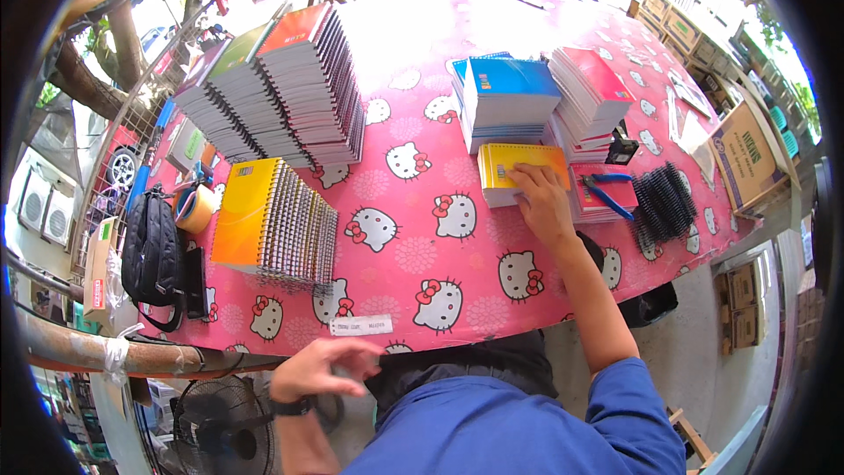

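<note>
My right hand (539,196) rests with its fingers laid out on the top of a low stack of yellow notebooks (527,157), right of the middle of the table. Whether its thumb touches the stack's side is hidden. My left hand (325,368) hangs before the table's front edge, fingers loosely bent and apart, with nothing in it. Close by it lies a small white paper strip (361,325). Behind the yellow stack stand blue notebooks (512,88) and red-pink notebooks (593,84). Blue-handled pliers (611,193) lie on a red notebook stack (587,208) beside my right hand.
Tall spiral-bound notebook stacks (308,79) and a yellow-orange spiral-bound stack (264,220) fill the table's left. A black bag (151,251) and a tape roll (195,208) are at the left edge. Black binding coils (665,202) and a cardboard box (747,154) stand right.
</note>
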Tool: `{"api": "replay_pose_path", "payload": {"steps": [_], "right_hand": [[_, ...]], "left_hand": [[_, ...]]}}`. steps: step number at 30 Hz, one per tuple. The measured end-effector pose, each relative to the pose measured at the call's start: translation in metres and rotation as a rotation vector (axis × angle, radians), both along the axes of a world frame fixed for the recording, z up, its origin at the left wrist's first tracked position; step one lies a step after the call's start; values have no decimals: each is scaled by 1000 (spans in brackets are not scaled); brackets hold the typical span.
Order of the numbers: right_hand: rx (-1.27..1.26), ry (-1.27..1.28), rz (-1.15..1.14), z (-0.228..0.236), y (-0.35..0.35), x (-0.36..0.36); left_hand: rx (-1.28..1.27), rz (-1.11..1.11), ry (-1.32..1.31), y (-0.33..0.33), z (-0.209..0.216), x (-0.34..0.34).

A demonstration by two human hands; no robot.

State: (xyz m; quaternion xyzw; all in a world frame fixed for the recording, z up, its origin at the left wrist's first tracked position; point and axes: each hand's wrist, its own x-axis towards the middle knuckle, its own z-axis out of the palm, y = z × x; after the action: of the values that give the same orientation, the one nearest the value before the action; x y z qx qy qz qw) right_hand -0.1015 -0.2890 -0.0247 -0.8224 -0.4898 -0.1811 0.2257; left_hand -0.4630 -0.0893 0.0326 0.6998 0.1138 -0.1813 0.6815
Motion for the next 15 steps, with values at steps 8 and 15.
{"api": "replay_pose_path", "payload": {"steps": [8, 15], "right_hand": [[608, 396, -126, -19, -20, -44], [778, 777, -176, -76, -49, -71]], "left_hand": [[-309, 515, -171, -5, -81, 234], [-396, 559, 243, -24, -71, 317]]}}
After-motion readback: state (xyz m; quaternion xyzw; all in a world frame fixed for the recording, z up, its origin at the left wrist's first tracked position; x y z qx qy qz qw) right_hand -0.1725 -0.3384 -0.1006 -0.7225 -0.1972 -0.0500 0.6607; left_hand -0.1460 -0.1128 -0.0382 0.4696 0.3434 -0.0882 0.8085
